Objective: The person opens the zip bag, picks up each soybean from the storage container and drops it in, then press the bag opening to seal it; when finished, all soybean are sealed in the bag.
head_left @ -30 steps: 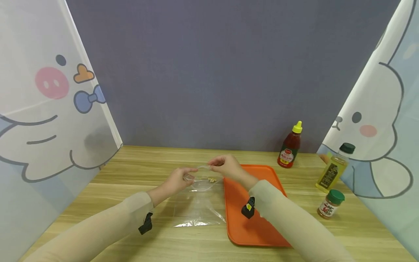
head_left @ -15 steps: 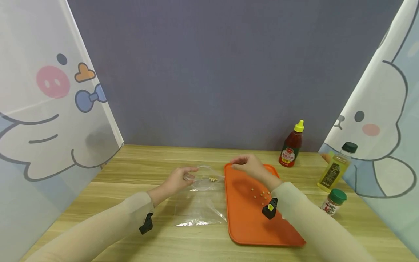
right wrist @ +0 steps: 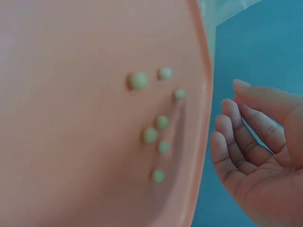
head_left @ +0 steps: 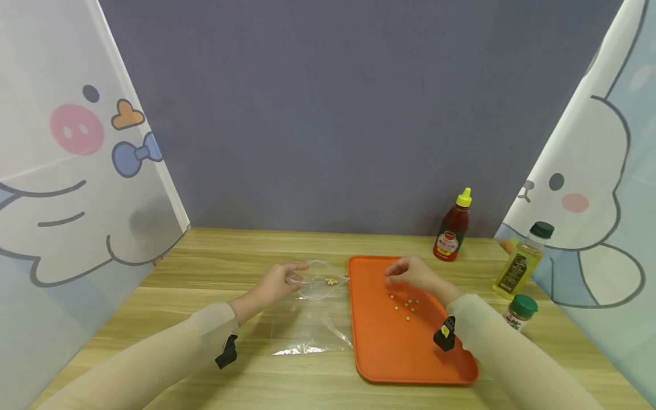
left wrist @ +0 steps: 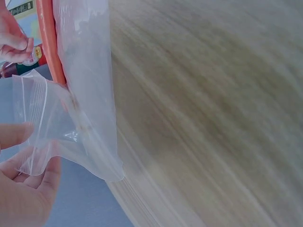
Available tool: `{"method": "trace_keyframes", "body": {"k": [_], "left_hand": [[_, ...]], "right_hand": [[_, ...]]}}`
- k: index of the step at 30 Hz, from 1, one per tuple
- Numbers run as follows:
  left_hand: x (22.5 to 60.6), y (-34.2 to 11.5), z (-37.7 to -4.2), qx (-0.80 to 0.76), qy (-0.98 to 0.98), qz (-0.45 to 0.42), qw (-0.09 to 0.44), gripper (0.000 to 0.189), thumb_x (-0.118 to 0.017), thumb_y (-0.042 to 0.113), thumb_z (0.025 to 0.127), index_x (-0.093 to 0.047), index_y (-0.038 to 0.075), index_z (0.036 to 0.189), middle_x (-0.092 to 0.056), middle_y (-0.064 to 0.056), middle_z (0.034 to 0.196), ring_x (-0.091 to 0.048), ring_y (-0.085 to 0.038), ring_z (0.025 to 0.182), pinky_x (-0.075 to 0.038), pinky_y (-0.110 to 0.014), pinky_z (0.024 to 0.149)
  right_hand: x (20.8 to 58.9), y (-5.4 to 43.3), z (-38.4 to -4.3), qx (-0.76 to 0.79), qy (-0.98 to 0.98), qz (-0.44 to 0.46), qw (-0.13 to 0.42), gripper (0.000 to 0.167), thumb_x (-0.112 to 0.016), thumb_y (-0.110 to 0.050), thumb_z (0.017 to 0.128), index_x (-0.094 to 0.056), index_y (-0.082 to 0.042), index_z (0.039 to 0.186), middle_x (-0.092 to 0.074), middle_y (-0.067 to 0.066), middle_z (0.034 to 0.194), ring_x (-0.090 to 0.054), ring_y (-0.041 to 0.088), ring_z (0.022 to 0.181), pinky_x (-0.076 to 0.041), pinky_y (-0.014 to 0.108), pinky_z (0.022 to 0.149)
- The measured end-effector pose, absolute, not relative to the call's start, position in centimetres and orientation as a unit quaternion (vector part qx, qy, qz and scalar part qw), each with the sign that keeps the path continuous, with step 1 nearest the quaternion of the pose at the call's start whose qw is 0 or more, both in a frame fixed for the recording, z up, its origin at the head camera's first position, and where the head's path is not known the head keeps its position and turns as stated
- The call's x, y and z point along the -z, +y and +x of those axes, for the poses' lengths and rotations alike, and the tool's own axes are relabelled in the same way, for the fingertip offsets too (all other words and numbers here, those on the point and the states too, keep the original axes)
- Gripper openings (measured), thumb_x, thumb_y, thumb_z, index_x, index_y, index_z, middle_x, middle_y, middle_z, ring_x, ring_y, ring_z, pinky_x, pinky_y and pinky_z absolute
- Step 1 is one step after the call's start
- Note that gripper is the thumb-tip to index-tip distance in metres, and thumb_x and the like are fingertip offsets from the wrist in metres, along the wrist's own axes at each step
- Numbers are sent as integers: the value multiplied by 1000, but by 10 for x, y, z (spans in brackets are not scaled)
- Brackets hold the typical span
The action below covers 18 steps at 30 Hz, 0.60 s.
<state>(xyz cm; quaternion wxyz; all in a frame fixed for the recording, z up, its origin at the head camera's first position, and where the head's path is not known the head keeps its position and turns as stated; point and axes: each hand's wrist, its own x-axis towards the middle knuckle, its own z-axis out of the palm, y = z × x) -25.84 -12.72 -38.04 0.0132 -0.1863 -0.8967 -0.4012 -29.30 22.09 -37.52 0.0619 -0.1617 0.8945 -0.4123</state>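
Observation:
My left hand (head_left: 271, 286) pinches one side of the mouth of a clear zip bag (head_left: 310, 330), which lies on the table with its mouth gaping. The left wrist view shows the thumb and fingers on the bag's zip strip (left wrist: 38, 101). Several pale yellow beans (head_left: 331, 281), perhaps soybeans, sit inside near the mouth. To the right, my right hand (head_left: 417, 274) hovers over the far part of the orange tray (head_left: 389, 353), fingers loosely bent. Nothing shows between its thumb and fingers (right wrist: 232, 111). Several loose beans (right wrist: 150, 135) are scattered on the tray below it.
Behind the tray at the right stands a red sauce bottle (head_left: 451, 233) with a yellow cap. Farther right are an oil bottle (head_left: 520, 267) and a green-lidded spice jar (head_left: 521, 310). A grey panel (head_left: 328, 125) rises behind the wood-grain table (head_left: 230, 245).
My right hand has let go of the bag's mouth and moved right, over the tray, uncovering the loose beans. The left hand keeps its place on the bag.

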Motion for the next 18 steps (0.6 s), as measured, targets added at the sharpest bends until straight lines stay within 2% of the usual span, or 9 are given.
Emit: {"method": "trace_keyframes", "body": {"k": [8,18], "left_hand": [[381,-127,-259,402,-897,-184,12,46,-67,-4,85,-58,2,130,-61,-19,130,-67,-29,103,-60,-23,74],[381,-126,-260,396,-900,-184,13,46,-68,-4,85,-59,1,130,-61,-19,130,-67,-28,103,-60,-22,72]], "right_hand": [[388,232,-293,430,879,-178,107,22,-76,-7,82,-71,7,98,-74,16,92,-66,10,75,-56,25,66],[393,233,-288,426,877,-183,124,19,-77,-4,79,-71,7,93,-72,15,85,-57,11,66,-50,23,57]]}}
